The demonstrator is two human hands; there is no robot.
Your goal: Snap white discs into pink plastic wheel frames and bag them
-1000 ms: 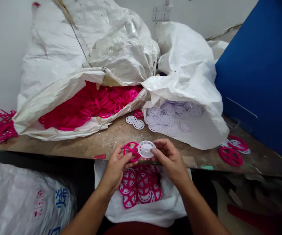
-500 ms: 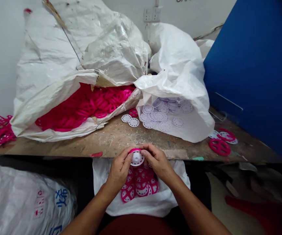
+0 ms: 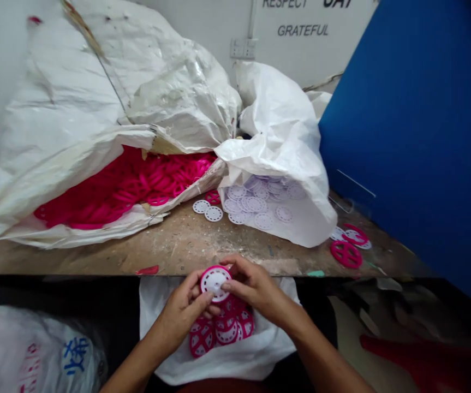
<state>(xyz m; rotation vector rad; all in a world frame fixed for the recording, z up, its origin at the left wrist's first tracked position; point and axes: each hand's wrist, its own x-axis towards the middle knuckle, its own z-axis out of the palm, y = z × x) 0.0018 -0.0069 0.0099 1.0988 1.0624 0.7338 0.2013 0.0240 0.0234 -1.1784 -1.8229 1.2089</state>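
White slotted disc [image 3: 212, 280] moved onto pink wheel [image 3: 215, 267], lower centre; left hand [image 3: 183, 307], right hand [image 3: 260, 286]: fingers [image 3: 236, 262] pinched around both; likely fitting, next needs pressing.

1. The left forearm [image 3: 143, 352] slanted inward from lower left; the left hand [image 3: 184, 308] was curled, thumb on top.
2. The right forearm [image 3: 327, 349] slanted inward opposite; the right hand [image 3: 255, 286] was pinching, its thumb pointing left.
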